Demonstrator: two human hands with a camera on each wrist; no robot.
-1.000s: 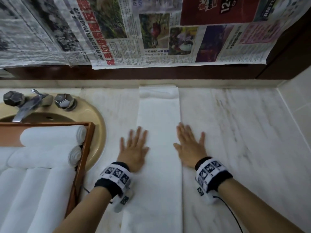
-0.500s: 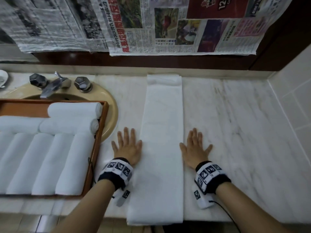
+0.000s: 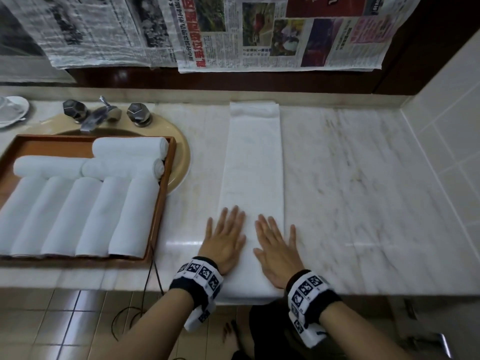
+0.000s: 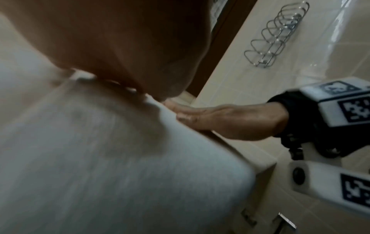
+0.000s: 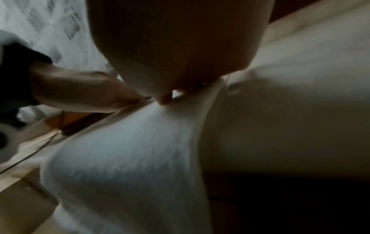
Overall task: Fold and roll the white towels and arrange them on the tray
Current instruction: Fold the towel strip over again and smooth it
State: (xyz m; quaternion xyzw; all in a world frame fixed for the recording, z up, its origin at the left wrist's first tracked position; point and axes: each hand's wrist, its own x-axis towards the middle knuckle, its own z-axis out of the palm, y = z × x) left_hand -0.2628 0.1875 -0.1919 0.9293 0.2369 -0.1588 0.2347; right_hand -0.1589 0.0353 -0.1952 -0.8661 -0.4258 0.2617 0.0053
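A long white towel (image 3: 253, 162), folded into a narrow strip, lies flat on the marble counter (image 3: 363, 190) from the back wall to the front edge. My left hand (image 3: 224, 239) lies flat with straight fingers on the strip's near left side. Beside it, my right hand (image 3: 275, 245) presses flat on the near right side. In the wrist views the towel (image 4: 112, 158) (image 5: 124, 158) fills the frame under each palm. At the left, the wooden tray (image 3: 162, 203) holds several rolled white towels (image 3: 88, 216), with more rolls laid crosswise behind them.
A beige sink (image 3: 179, 154) with a chrome faucet (image 3: 96, 115) sits under and behind the tray. Newspaper sheets (image 3: 259, 35) hang on the back wall. A tiled wall (image 3: 446, 141) bounds the counter at the right. A thin cable (image 3: 153, 276) hangs over the front edge.
Both hands slid toward me along the towel and came closer together, from its outer edges onto the near end. The head view pulled back, so the counter's front edge shows.
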